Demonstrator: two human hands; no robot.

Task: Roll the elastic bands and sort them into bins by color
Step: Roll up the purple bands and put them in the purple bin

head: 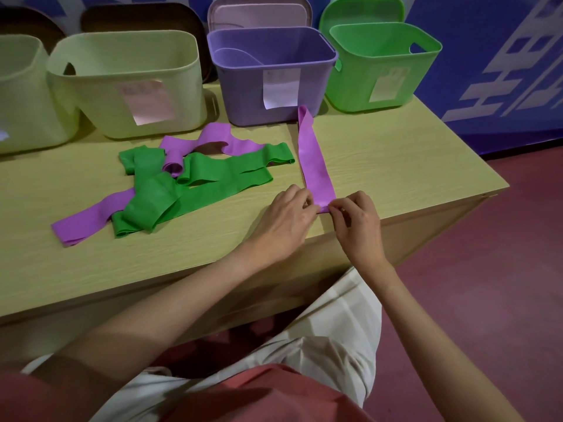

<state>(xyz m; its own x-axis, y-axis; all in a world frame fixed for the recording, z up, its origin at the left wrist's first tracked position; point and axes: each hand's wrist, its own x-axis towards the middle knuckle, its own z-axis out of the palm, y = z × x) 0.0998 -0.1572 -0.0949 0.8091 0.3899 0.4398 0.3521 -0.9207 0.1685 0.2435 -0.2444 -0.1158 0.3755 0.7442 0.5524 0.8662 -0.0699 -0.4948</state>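
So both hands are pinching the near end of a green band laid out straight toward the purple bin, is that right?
Not quite: the band is purple, not green. The head view shows the left hand and right hand pinching its near end, and it does lie straight toward the purple bin. The green bands lie in the pile to the left.

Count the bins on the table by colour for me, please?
Pale yellow-green bins: 2 (one cut off at the left edge)
Purple bin: 1
Bright green bin: 1
Total: 4 bins
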